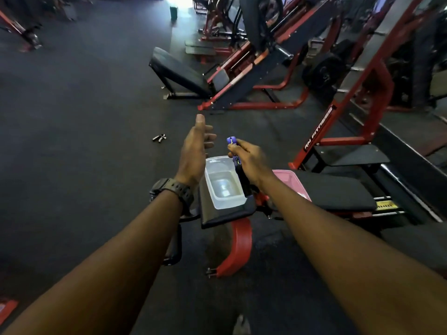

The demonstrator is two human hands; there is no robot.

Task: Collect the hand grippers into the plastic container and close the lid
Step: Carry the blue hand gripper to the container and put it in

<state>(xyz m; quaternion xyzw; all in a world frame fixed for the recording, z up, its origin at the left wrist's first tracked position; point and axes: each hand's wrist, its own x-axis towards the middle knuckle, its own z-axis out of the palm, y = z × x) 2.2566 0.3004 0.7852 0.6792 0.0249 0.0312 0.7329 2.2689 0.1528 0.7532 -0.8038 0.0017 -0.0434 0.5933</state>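
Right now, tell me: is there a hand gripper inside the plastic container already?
No, the plastic container is empty; one hand gripper is in the right hand.

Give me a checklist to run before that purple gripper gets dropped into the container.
1. Purple hand gripper held in right hand: ok.
2. Plastic container open, lid off: ok.
3. Container empty inside: ok.
4. Pink lid within reach beside the container: ok.
5. Left hand free and open: ok.
6. All grippers collected: not ok, another hand gripper lies on the floor.
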